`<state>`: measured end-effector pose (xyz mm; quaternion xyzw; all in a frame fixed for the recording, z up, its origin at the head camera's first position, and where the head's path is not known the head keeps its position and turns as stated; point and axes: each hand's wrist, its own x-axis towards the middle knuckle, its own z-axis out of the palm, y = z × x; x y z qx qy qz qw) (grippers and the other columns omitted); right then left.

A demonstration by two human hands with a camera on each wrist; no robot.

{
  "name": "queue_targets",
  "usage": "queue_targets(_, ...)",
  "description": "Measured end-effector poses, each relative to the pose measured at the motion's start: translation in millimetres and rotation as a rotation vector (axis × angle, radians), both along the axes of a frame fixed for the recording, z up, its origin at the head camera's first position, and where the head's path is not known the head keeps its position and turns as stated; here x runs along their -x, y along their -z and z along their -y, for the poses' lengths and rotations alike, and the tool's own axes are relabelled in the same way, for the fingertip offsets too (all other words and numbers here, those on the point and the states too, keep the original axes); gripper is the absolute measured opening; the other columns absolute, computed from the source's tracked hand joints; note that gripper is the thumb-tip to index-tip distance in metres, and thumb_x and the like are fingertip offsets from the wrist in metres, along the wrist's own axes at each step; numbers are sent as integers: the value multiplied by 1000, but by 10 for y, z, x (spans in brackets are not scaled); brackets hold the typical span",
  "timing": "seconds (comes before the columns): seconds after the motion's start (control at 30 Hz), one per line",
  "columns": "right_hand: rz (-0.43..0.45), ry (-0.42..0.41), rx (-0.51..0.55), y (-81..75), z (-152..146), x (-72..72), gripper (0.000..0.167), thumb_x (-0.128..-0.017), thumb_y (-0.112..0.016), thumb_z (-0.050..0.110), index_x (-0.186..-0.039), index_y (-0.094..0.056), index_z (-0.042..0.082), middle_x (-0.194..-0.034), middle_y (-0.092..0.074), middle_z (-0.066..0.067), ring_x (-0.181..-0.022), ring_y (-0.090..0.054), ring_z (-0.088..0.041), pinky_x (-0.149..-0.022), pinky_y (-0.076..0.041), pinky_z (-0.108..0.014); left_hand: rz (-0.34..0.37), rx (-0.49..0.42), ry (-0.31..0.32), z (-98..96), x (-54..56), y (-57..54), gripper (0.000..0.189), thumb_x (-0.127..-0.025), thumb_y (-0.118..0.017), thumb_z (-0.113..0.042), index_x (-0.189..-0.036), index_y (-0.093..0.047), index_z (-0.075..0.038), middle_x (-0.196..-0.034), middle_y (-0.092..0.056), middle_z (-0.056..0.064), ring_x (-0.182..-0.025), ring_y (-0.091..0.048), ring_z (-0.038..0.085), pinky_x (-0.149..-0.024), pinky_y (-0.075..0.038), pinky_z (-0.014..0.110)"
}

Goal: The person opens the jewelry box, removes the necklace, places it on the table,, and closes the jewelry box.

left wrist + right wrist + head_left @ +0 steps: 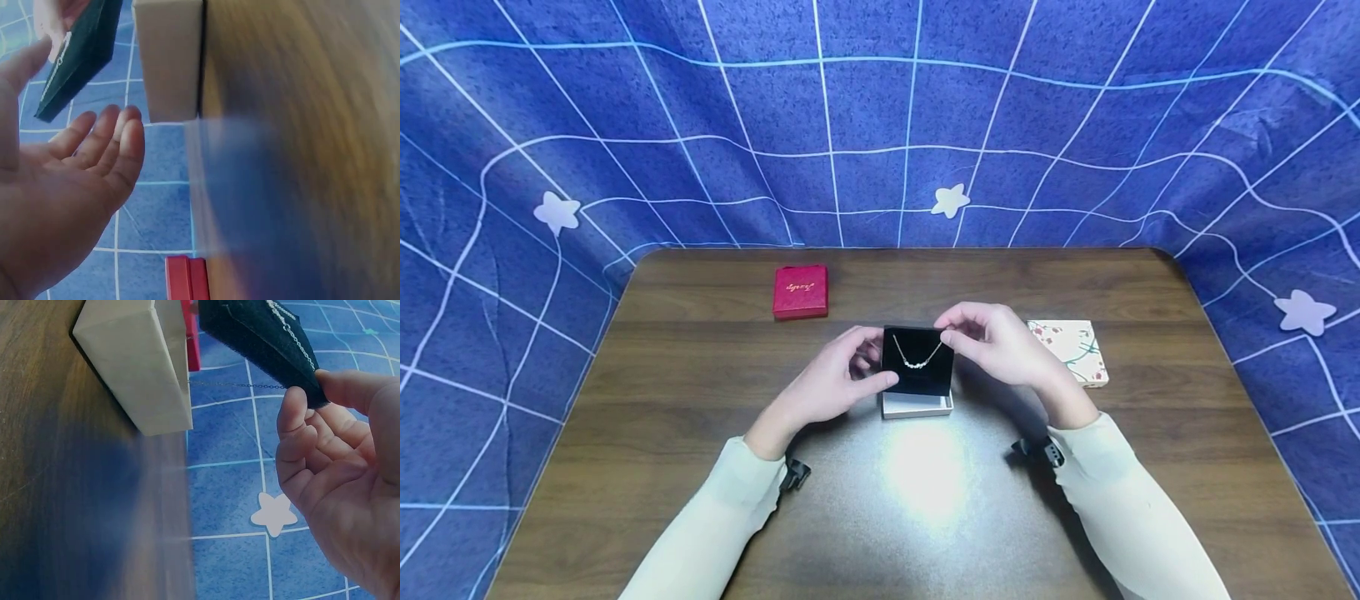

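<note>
A black jewelry pad (917, 379) carries a silver-toned necklace (916, 365) with a row of small bright pieces. It is tilted above a small pale box (917, 412), which stands on the table. My right hand (1003, 350) pinches the pad's upper right corner between thumb and fingers. In the right wrist view, a thin chain stretches from that corner toward the box (134, 362). My left hand (831, 379) is at the pad's left side, its thumb over the front face. Its other fingers (128, 140) are relaxed and apart from the pad in the left wrist view.
On the brown wooden table (700, 400), a red box (801, 292) with gold lettering lies at the back left. A flower-patterned box lid (1078, 350) lies right of my right hand. Blue cloth (865, 108) with white lines and stars hangs behind the table.
</note>
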<state>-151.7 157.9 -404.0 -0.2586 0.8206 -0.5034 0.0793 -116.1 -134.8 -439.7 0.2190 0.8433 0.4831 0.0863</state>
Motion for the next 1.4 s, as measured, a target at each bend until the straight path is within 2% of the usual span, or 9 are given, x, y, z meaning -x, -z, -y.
queue_targets(0.2,7,10,27,8,2,21,13,-100,-71,4,-111,-76,8,-97,-73,-4,-87,-66,-20,-78,-54,-26,135,-176,-34,-51,-23,-65,46,-99,-76,-13,-138,-60,3,-118,-68,12,-101,-68,23,-86,-57,31)
queue_targets(0.37,20,20,43,7,13,27,13,-100,-70,3,-111,-76,6,-98,-73,-6,-89,-66,-21,-81,-55,-26,197,-269,-59,-109,-46,-92,37,-99,-72,-5,-134,-62,6,-117,-70,17,-99,-71,25,-81,-56,24)
queue_targets(0.67,24,37,21,-12,34,23,14,-100,-71,5,-112,-76,7,-101,-73,-5,-91,-66,-20,-82,-54,-26,235,-330,-97,-162,-77,-83,32,-98,-71,-1,-129,-63,9,-115,-70,18,-97,-71,25,-86,-57,23)
queue_targets(0.87,-9,55,-9,21,36,30,15,-101,-72,7,-115,-77,7,-105,-75,-4,-93,-67,-19,-83,-55,-28,262,-346,-108,-171,-75,-58,33,-99,-71,-1,-130,-63,7,-116,-70,18,-99,-71,25,-87,-57,23)
queue_targets(1.03,-70,68,-30,28,40,16,20,-100,-72,9,-120,-76,6,-109,-76,-3,-95,-69,-17,-84,-56,-34,275,-353,-122,-177,-83,-61,33,-99,-70,-2,-130,-63,7,-116,-69,18,-98,-72,22,-83,-57,23)
queue_targets(1.23,-261,101,-41,29,24,-1,22,-97,-77,12,-119,-74,11,-103,-71,0,-89,-63,-15,-72,-51,-35,280,-344,-140,-177,-90,-77,34,-100,-69,-3,-131,-61,8,-116,-69,19,-98,-71,20,-81,-56,25)
queue_targets(1.3,-323,109,-43,18,22,-13,23,-96,-79,13,-119,-74,13,-106,-71,-1,-92,-63,-16,-73,-51,-37,286,-341,-149,-179,-87,-77,35,-100,-70,-4,-131,-60,9,-116,-68,18,-97,-71,19,-80,-56,25)
queue_targets(1.4,-388,99,-51,-11,34,-41,24,-94,-81,13,-118,-74,13,-113,-70,0,-100,-63,-19,-83,-53,-41,294,-341,-157,-181,-84,-76,35,-100,-70,-4,-131,-60,9,-116,-68,19,-97,-70,19,-79,-56,25)
